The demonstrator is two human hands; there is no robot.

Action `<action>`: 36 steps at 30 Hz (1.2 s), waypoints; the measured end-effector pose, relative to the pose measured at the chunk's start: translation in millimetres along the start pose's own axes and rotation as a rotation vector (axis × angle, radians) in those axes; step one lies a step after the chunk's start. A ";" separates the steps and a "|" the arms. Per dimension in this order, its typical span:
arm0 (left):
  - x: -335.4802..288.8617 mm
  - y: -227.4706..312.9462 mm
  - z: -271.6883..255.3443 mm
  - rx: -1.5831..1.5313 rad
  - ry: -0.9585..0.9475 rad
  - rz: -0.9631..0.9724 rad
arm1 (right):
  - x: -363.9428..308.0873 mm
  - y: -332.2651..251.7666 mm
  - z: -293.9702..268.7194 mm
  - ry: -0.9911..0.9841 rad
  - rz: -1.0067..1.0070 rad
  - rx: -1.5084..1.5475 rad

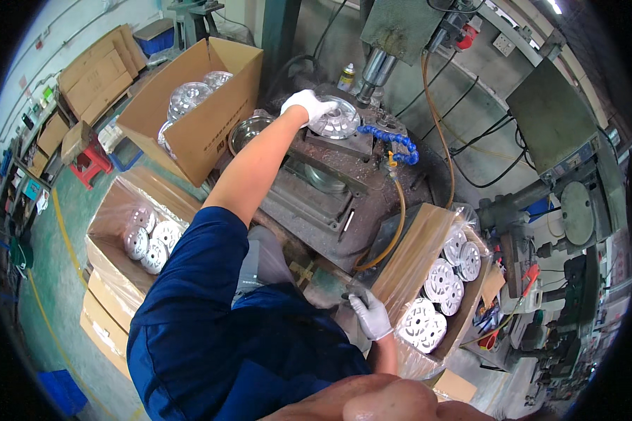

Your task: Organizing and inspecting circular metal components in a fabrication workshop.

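Observation:
My left hand (307, 107), in a white glove, reaches far forward on an outstretched arm. Its fingers grip the near-left part of a shiny silver metal wheel (341, 121), which lies on the fixture block (344, 145) of a machine. Low and close to my body, my right hand (371, 316), gloved too, is curled with a small dark thing at its fingertips that I cannot make out. Blue segmented coolant hose (393, 140) bends beside the wheel. Above the fixture hangs the machine's steel spindle (376, 74). A round metal bowl-like part (249, 132) sits left of the fixture.
An upright cardboard box (211, 119) with shiny wheels stands at the far left. Plastic-lined boxes of finished-looking silver discs are at near left (116, 245) and right (407, 270). A yellow hose (402, 217) loops off the metal table (316, 231). A spray can (346, 76) stands behind.

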State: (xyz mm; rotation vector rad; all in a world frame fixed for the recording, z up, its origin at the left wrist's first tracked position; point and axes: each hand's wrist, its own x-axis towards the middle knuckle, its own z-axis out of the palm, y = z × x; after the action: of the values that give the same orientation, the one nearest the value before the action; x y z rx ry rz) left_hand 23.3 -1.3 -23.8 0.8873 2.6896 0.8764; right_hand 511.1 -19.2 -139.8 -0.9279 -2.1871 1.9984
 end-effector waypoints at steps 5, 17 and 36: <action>-7.1 -13.0 -6.5 -0.009 0.088 -0.010 | 1.0 -10.3 0.7 -0.010 -0.039 0.002; -14.1 11.1 -0.9 -0.109 0.066 -0.130 | 30.5 -44.6 -23.9 -0.114 -0.133 -0.220; -21.7 7.6 -7.9 -0.169 0.046 -0.135 | 88.2 -10.2 -56.8 -0.252 -0.038 -0.211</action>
State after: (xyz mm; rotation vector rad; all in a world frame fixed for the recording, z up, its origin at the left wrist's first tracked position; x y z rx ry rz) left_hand 41.8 -13.0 -13.3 0.6498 2.6278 1.0857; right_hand 458.0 71.0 -152.4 -0.6755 -2.5677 1.9929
